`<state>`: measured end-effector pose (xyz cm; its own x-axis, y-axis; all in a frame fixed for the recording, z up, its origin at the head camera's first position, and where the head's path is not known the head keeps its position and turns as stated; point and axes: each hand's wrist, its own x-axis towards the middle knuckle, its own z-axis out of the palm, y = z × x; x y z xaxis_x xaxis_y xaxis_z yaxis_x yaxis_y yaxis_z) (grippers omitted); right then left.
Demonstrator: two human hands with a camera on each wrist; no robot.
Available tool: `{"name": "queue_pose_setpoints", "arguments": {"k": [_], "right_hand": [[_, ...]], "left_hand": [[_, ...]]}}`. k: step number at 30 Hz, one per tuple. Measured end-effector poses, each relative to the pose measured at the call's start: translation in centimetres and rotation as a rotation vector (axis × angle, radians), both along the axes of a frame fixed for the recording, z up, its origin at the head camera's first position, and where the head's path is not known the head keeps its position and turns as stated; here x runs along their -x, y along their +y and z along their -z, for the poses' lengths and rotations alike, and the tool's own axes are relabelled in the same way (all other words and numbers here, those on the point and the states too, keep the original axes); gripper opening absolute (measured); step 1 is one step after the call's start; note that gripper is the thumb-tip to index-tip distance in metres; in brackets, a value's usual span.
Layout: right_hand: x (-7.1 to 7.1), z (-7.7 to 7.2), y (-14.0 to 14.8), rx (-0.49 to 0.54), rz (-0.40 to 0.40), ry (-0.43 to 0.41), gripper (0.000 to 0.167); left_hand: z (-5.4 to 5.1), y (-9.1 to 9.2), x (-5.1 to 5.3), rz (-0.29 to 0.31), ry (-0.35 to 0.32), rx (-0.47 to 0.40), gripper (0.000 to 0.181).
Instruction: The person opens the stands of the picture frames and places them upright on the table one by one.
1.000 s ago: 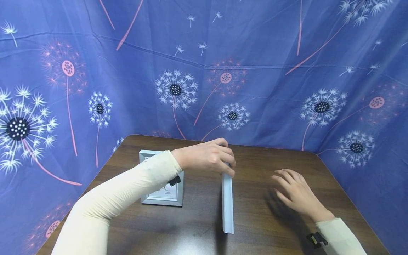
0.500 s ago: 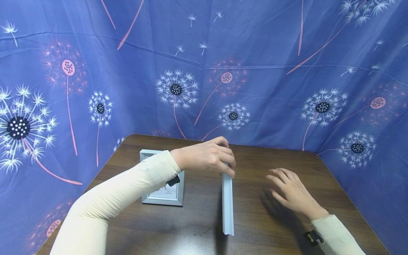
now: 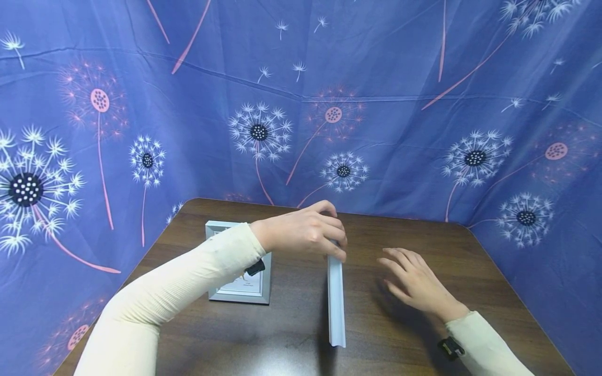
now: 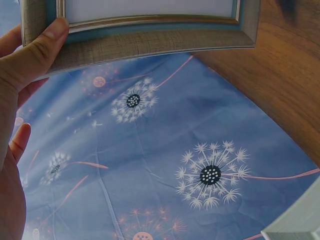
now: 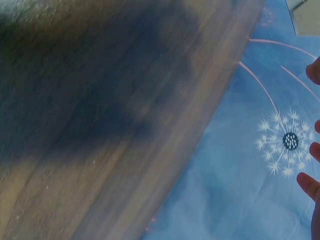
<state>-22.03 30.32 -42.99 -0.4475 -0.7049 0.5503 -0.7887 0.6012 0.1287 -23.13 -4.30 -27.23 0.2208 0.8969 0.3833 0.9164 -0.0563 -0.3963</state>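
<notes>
In the head view my left hand [image 3: 305,230] grips the far top corner of a light grey picture frame [image 3: 336,303], which stands upright, edge toward me. The left wrist view has my thumb [image 4: 47,42] on the wood-toned border of this picture frame [image 4: 160,42]; part of a pale panel shows inside. Another silver-grey picture frame [image 3: 242,298] lies on the table to the left, partly hidden beneath my left forearm. To the right of the held frame, my right hand [image 3: 420,284] hovers over the table, fingers loosely spread, touching nothing. Its fingertips [image 5: 310,185] edge into the right wrist view.
The brown wooden table [image 3: 291,334] carries both frames. A blue curtain [image 3: 301,68] with dandelion prints surrounds its back and sides. A pale corner piece [image 5: 307,17] shows at the right wrist view's top right. Small black devices [image 3: 451,348] sit on both sleeves.
My right hand has moved left, closer to the upright picture frame. The left hand and the frame it holds have stayed almost still.
</notes>
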Motion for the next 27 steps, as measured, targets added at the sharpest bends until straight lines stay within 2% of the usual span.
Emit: {"name": "queue_pose_setpoints", "arguments": {"k": [9, 22, 27], "right_hand": [[0.0, 0.4, -1.3, -0.034, -0.016, -0.029, 0.047], [0.3, 0.8, -3.4, -0.023, -0.065, 0.022, 0.045], [0.3, 1.0, -4.2, -0.035, -0.071, 0.004, 0.047]], "left_hand": [[0.1, 0.1, 0.0, 0.001, 0.001, 0.007, 0.019], [0.1, 0.2, 0.0, -0.009, 0.003, 0.003, 0.016], [0.1, 0.3, -0.1, -0.008, 0.016, -0.001, 0.016]]}}
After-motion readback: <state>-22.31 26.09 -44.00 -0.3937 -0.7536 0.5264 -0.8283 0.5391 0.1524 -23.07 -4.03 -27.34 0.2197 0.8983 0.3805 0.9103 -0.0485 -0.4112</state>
